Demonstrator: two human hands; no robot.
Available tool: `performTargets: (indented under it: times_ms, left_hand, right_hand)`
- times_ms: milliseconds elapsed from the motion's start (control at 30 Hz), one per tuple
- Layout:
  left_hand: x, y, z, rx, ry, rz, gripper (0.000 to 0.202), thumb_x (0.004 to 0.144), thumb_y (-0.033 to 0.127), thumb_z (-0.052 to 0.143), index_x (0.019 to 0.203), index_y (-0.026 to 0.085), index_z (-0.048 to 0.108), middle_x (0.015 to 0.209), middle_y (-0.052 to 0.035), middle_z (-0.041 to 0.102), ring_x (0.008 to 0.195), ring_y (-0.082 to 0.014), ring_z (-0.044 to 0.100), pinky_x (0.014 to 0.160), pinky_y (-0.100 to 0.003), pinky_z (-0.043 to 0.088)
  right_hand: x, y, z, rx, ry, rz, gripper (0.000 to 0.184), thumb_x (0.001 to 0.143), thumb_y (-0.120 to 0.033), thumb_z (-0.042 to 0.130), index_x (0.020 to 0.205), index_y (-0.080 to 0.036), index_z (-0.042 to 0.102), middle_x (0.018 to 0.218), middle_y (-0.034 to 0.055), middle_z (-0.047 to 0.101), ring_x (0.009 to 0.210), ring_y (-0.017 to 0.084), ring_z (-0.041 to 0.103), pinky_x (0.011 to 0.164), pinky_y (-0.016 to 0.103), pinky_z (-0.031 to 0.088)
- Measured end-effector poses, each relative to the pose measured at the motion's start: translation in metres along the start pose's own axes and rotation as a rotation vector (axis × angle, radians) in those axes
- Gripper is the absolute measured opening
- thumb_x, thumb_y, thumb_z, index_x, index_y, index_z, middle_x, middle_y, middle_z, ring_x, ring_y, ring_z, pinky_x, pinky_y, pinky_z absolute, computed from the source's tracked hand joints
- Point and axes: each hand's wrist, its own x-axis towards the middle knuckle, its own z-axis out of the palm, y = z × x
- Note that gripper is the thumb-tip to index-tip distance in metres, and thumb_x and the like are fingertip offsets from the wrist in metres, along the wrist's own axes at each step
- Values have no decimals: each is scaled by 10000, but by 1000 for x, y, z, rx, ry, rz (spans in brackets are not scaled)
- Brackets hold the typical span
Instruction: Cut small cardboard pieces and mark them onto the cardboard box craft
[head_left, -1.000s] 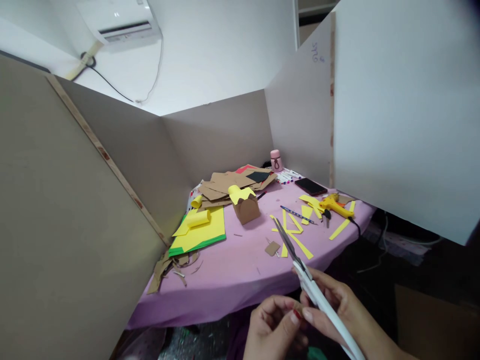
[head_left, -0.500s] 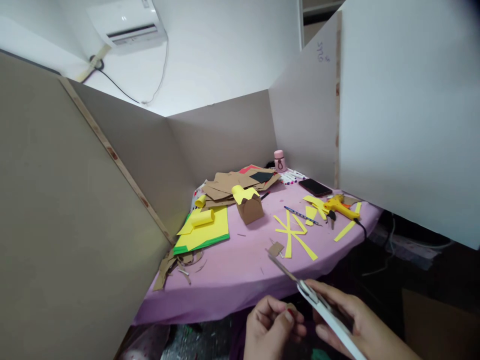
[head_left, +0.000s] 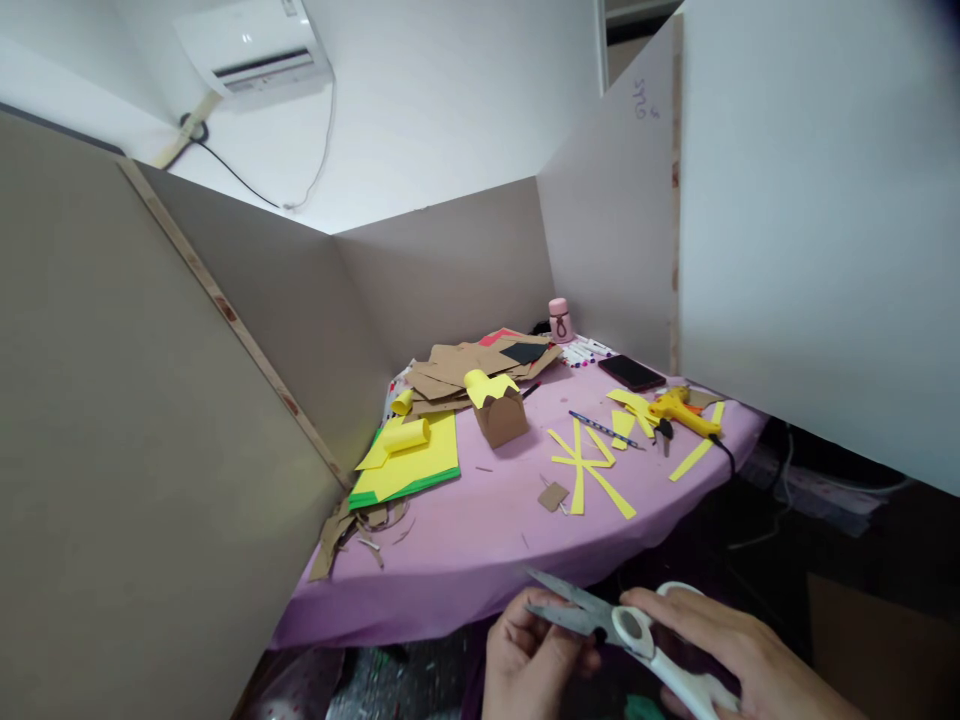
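Observation:
My right hand (head_left: 739,645) grips white-handled scissors (head_left: 634,630) at the table's front edge. Their blades are parted and point left, lying over the fingertips of my left hand (head_left: 529,660). The left fingers are pinched together; what they hold, if anything, is hidden behind the blades. Just beyond the hands, a small brown cardboard piece (head_left: 553,496) lies on the cloth beside crossed yellow paper strips (head_left: 579,463). Farther back stands a small brown cardboard box (head_left: 502,420) with a yellow paper roll (head_left: 484,385) at its top.
Yellow and green sheets (head_left: 420,470) lie left, near cardboard scraps (head_left: 334,540). Stacked cardboard (head_left: 450,368) is at the back. To the right are a pencil (head_left: 600,428), a yellow glue gun (head_left: 684,412), a phone (head_left: 631,372) and a pink bottle (head_left: 559,320). Tall panels (head_left: 442,260) surround the table.
The scissors have turned and come down to my left fingertips, and their blades have opened. My left hand stays nearly in place, still pinched.

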Motion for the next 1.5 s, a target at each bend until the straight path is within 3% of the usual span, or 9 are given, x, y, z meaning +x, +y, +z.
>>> performTargets:
  times_ms: [267,533,800,1100,1300,1500]
  left_hand:
    - [2,-3,-3,28,-12,21,354,426,415,907,522,165,675,457,31,671,409,-55,546,447,-160,352]
    - [2,-3,-5,32,-39,47,328,440,412,904,530,171,700,471,36,659,422,-56,538,459,-169,362]
    - [3,-2,-5,61,-27,44,320,434,400,906,516,160,711,445,36,639,409,-48,518,448,-160,361]
    - [6,-4,-7,93,-51,53,359,456,440,891,529,144,699,468,32,618,420,-56,509,465,-177,365]
    - [8,-7,-11,119,-63,41,402,463,464,882,552,143,657,471,55,556,428,-52,462,464,-180,327]
    - [9,-7,-13,144,-69,43,421,498,491,860,561,148,624,444,64,517,407,-46,397,457,-189,286]
  right_hand:
    - [1,-4,-2,-50,-84,46,599,701,-55,553,1286,-182,567,1019,91,658,939,240,630,827,303,491]
    - [-2,0,-2,-15,-35,16,491,746,-126,585,1205,-299,605,893,6,669,769,190,626,712,250,493]
    - [-1,8,0,-46,-84,8,460,776,-140,581,1229,-221,596,866,37,659,742,196,611,688,265,490]
    - [-4,11,3,1,0,-32,467,779,-137,592,1219,-289,627,840,9,693,714,187,642,666,247,517]
    - [-3,13,3,122,10,-17,481,752,-138,618,1204,-301,655,886,4,728,761,192,687,721,233,535]
    - [-1,13,1,190,-4,22,528,734,-123,601,1241,-272,628,935,14,723,961,229,683,785,205,521]
